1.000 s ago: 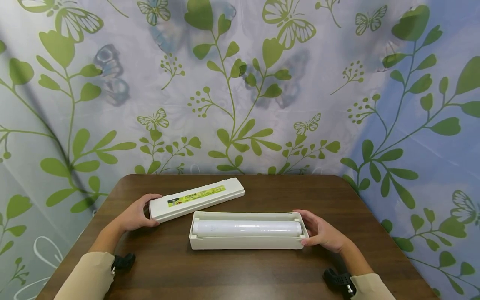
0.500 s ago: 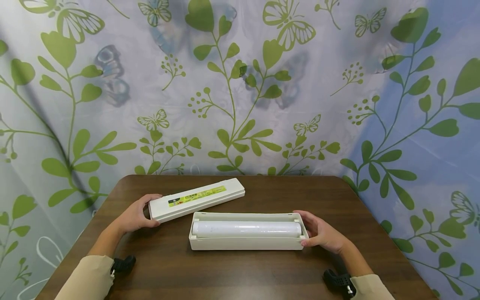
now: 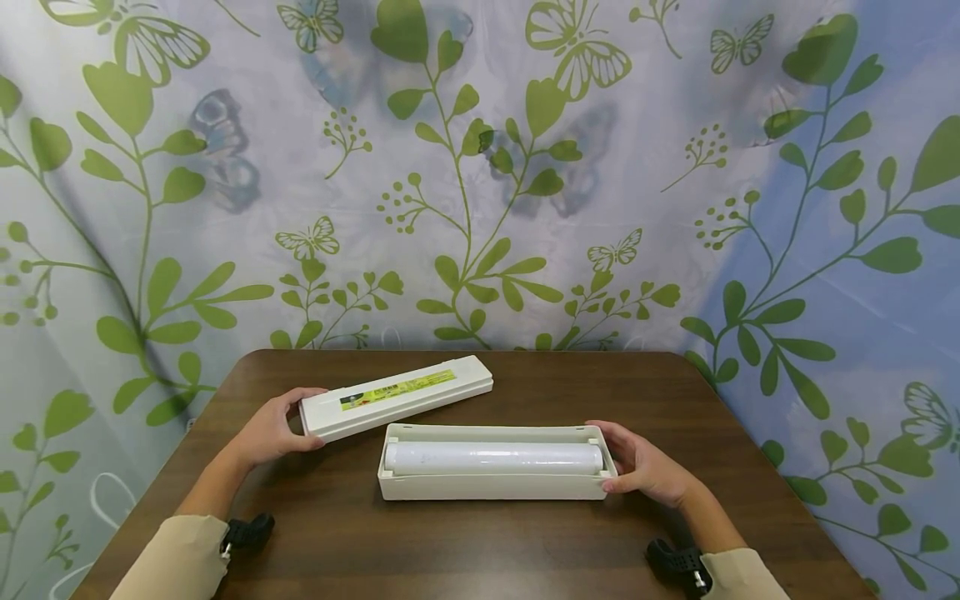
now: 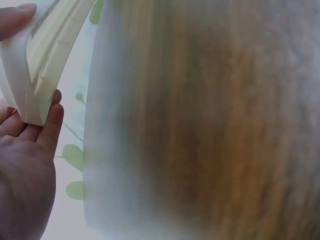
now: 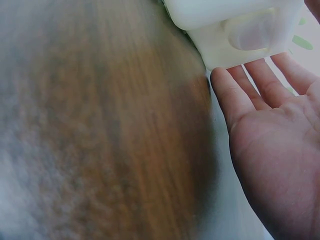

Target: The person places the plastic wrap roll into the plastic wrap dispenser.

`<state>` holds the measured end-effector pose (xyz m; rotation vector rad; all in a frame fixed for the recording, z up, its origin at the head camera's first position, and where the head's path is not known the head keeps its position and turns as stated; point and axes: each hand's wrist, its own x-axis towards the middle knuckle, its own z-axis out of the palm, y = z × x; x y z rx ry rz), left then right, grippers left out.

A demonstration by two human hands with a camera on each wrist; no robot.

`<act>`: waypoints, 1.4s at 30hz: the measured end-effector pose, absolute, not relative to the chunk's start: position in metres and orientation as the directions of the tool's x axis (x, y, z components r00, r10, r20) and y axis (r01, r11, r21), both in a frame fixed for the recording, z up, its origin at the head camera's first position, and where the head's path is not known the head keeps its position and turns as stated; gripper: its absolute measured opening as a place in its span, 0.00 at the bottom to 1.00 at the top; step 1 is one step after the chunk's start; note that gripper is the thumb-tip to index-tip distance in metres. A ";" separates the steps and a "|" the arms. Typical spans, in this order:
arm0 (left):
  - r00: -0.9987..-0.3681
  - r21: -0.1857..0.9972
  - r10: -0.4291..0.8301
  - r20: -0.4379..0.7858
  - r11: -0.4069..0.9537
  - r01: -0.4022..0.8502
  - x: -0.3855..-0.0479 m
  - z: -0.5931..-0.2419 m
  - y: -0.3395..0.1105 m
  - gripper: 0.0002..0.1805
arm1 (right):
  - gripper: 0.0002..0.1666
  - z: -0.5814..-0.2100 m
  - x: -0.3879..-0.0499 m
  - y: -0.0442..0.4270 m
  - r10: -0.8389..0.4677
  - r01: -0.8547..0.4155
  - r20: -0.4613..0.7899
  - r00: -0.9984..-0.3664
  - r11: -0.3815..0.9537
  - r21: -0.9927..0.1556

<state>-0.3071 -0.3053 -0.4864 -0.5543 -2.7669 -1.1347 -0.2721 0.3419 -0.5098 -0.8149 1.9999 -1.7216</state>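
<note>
A long white lid (image 3: 397, 397) with a yellow-green label slants across the back left of the table in the head view. My left hand (image 3: 267, 431) grips its left end; in the left wrist view the lid (image 4: 50, 50) sits between the thumb and the fingers of that hand (image 4: 25, 170). Nearer the middle lies an open white box (image 3: 491, 487) with a smooth white roll (image 3: 493, 457), apparently cling film, lying lengthwise inside. My right hand (image 3: 654, 467) holds the box's right end, thumb at the front corner. The right wrist view shows the fingers against the box end (image 5: 240, 35).
Both things are on a dark brown wooden table (image 3: 495, 550). A curtain (image 3: 480, 183) printed with green leaves and butterflies hangs behind it. A black wrist strap (image 3: 247, 532) is on the left arm, another strap (image 3: 675, 557) on the right.
The lid and my left hand have shifted very slightly to the right. The box, the roll and my right hand stay in place.
</note>
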 end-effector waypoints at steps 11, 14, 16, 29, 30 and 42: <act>-0.928 0.712 0.261 0.265 0.596 0.370 -0.301 -0.488 -0.298 0.38 | 0.56 -0.510 -0.272 0.343 -0.641 -0.192 0.085 -0.763 0.099 -0.976; -0.929 0.727 0.260 0.265 0.579 0.370 -0.299 -0.488 -0.297 0.38 | 0.56 -0.511 -0.272 0.343 -0.639 -0.191 0.085 -0.765 0.099 -0.977; -0.928 0.732 0.259 0.269 0.571 0.371 -0.299 -0.488 -0.296 0.38 | 0.56 -0.511 -0.271 0.343 -0.638 -0.189 0.085 -0.765 0.097 -0.977; -0.928 0.750 0.241 0.285 0.546 0.372 -0.298 -0.490 -0.294 0.39 | 0.56 -0.513 -0.272 0.343 -0.643 -0.207 0.105 -0.758 0.085 -0.975; -0.927 0.752 0.241 0.287 0.543 0.374 -0.298 -0.490 -0.294 0.39 | 0.56 -0.513 -0.272 0.344 -0.643 -0.207 0.105 -0.758 0.084 -0.975; -0.922 0.784 0.235 0.309 0.486 0.386 -0.296 -0.486 -0.291 0.39 | 0.56 -0.513 -0.272 0.343 -0.633 -0.197 0.089 -0.769 0.102 -0.975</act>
